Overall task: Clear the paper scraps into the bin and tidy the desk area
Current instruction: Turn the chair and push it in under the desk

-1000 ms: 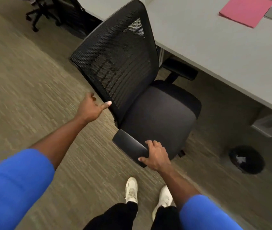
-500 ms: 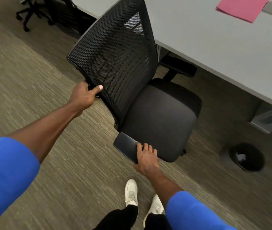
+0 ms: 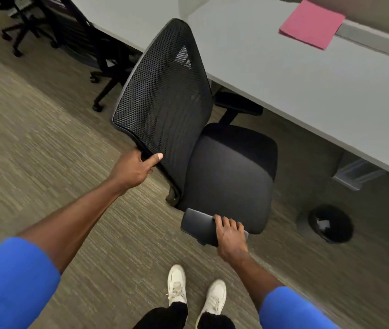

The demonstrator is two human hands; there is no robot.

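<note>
left hand [image 3: 136, 167] — arm extended, fingers curled, thumb out | right hand [image 3: 230, 236] — palm down, fingers closed over a grip

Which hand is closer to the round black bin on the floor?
The right hand, gripping the chair's near armrest, is closer to the bin. The left hand holds the mesh backrest edge, farther away across the seat.

The left hand [image 3: 136, 168], which was hanging open beside the chair [image 3: 212, 162] a second ago, is now gripping the lower edge of the mesh backrest [image 3: 165, 91]. The right hand [image 3: 230, 236] is sliding further over the near armrest [image 3: 197, 225]. The chair is turning, its far armrest [image 3: 238, 106] tucking under the desk [image 3: 307, 86].
</note>
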